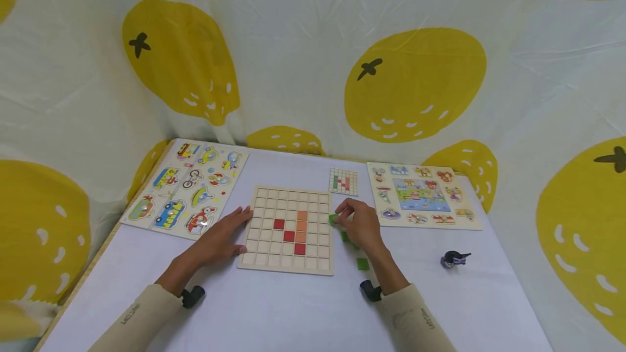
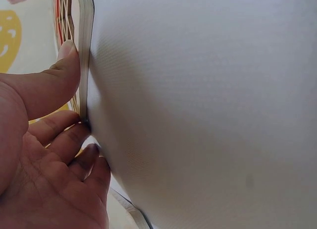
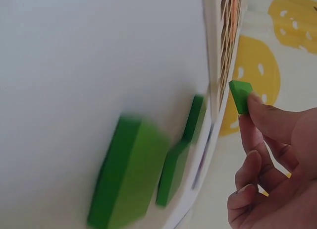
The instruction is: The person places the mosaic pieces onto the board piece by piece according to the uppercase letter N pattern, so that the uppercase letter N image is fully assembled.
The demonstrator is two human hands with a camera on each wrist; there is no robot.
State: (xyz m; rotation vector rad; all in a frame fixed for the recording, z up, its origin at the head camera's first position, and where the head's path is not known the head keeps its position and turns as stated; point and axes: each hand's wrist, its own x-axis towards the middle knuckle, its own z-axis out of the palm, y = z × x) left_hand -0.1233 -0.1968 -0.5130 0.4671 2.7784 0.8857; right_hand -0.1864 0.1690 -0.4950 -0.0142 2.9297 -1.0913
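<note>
A wooden grid board lies mid-table, with red square tiles and orange tiles set in some of its cells. My left hand touches the board's left edge, thumb and fingers spread; the left wrist view shows the thumb against the rim. Between thumb and fingertips, my right hand pinches a green square tile, held up just beside the board's right side. More green tiles lie on the cloth under and near the right hand, partly hidden by it in the head view.
Behind the board lies a small pattern card with coloured squares. A vehicle puzzle board is at the left, another picture puzzle at the right. A small dark figurine stands right of the right forearm. A lemon-print curtain hangs behind.
</note>
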